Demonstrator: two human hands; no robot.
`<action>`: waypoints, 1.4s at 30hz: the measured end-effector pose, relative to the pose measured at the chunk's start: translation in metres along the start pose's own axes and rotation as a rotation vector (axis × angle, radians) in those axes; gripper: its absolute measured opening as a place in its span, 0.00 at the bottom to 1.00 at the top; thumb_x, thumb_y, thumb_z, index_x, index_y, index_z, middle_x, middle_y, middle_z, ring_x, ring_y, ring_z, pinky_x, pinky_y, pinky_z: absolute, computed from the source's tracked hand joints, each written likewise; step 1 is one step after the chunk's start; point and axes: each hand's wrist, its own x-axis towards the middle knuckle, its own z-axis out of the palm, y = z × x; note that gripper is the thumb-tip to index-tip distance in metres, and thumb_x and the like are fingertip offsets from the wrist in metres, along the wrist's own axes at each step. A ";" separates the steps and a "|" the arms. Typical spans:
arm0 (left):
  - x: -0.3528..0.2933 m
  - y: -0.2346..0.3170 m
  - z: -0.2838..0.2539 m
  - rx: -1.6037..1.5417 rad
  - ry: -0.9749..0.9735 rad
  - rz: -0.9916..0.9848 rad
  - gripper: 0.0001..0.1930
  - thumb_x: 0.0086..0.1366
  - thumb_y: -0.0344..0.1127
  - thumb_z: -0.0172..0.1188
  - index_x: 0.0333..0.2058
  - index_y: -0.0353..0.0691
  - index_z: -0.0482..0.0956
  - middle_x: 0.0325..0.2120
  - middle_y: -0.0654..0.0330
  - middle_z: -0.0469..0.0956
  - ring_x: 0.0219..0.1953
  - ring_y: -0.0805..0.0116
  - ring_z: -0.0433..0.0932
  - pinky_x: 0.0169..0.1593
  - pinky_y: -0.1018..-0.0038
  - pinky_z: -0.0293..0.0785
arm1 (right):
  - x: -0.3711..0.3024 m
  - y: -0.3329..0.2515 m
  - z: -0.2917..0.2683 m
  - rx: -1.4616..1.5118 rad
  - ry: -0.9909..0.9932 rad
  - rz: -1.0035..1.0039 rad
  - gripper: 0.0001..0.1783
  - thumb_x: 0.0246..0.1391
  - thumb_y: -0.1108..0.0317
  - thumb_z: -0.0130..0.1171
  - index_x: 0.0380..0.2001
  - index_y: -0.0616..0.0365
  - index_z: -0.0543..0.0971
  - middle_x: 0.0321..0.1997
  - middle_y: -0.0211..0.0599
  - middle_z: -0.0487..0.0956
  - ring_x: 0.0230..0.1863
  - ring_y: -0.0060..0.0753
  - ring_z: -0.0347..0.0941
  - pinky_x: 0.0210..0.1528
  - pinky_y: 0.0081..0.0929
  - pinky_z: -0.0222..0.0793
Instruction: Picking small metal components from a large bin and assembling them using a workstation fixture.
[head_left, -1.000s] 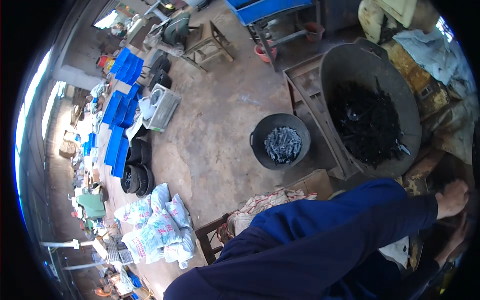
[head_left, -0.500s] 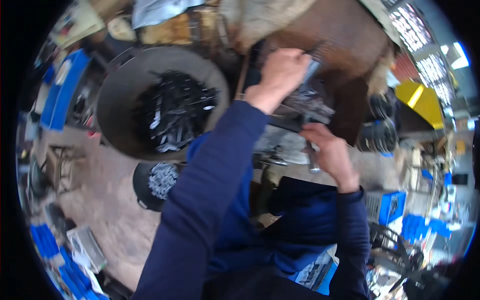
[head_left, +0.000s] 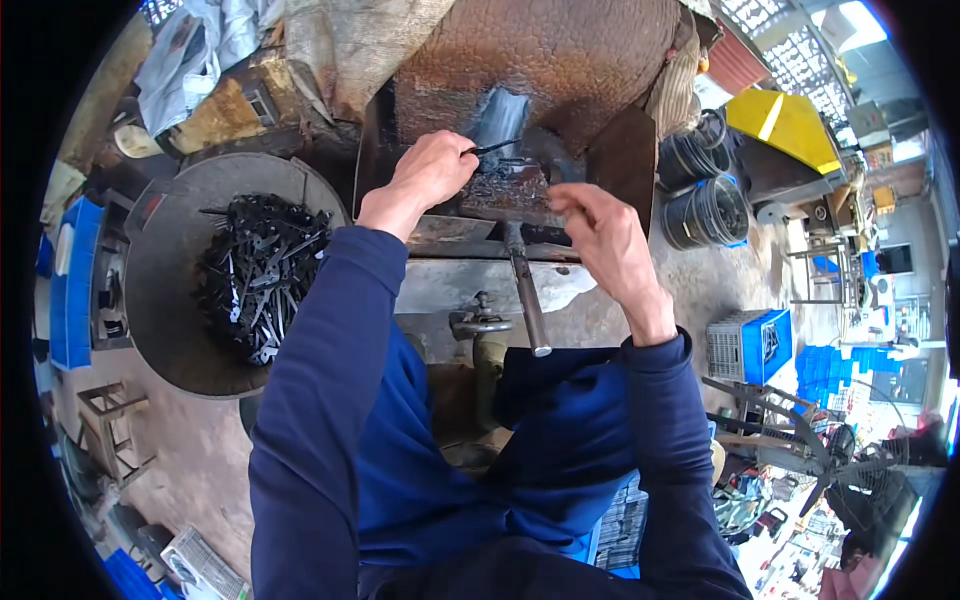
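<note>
My left hand [head_left: 428, 175] is closed on a thin dark metal strip [head_left: 492, 148], which sticks out to the right over a rough metal block [head_left: 508, 190]. My right hand [head_left: 615, 240] is just right of the block, thumb and forefinger drawn together; whether anything tiny is between them I cannot make out. A hammer [head_left: 527, 295] lies on the front ledge of the bench below the block. Its handle points toward me, apart from my right hand. Behind the block is a shiny grey patch [head_left: 500, 118] on the brown, worn backing.
A large dark tub [head_left: 160, 300] at the left holds many dark metal pieces. Black buckets [head_left: 705, 212] stand at the right, near a yellow panel [head_left: 783, 130]. A blue crate [head_left: 768, 343] and a fan [head_left: 825, 450] are lower right. Below the ledge is a round metal handle [head_left: 482, 325].
My right hand has let go of the hammer handle and moved up beside the block. The metal strip in my left hand shows clearly now. The whole view has shifted to the right.
</note>
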 end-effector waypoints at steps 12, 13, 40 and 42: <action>-0.002 0.038 -0.028 -0.544 0.053 0.041 0.14 0.71 0.41 0.54 0.37 0.36 0.81 0.24 0.65 0.77 0.25 0.72 0.73 0.30 0.73 0.68 | 0.037 -0.006 0.015 0.854 0.178 0.322 0.21 0.67 0.64 0.53 0.56 0.67 0.72 0.45 0.41 0.82 0.39 0.29 0.79 0.48 0.27 0.75; -0.009 0.047 -0.029 -0.650 0.019 0.029 0.13 0.71 0.42 0.54 0.37 0.37 0.81 0.23 0.67 0.76 0.24 0.76 0.70 0.29 0.75 0.65 | 0.038 -0.008 0.016 0.946 0.194 0.323 0.21 0.67 0.63 0.53 0.56 0.67 0.72 0.45 0.42 0.82 0.40 0.30 0.79 0.50 0.28 0.75; 0.017 -0.003 0.011 -0.217 -0.073 0.097 0.15 0.65 0.29 0.50 0.47 0.33 0.80 0.38 0.57 0.77 0.43 0.62 0.75 0.51 0.70 0.69 | 0.021 -0.013 0.005 1.146 0.157 0.442 0.13 0.69 0.65 0.50 0.47 0.64 0.74 0.42 0.48 0.82 0.41 0.42 0.83 0.44 0.36 0.81; 0.017 -0.004 0.009 -0.237 -0.092 0.105 0.15 0.64 0.26 0.50 0.46 0.32 0.81 0.39 0.57 0.76 0.43 0.62 0.75 0.51 0.70 0.69 | 0.019 -0.011 0.004 1.153 0.156 0.446 0.13 0.69 0.65 0.49 0.48 0.64 0.74 0.42 0.48 0.81 0.41 0.43 0.83 0.44 0.36 0.81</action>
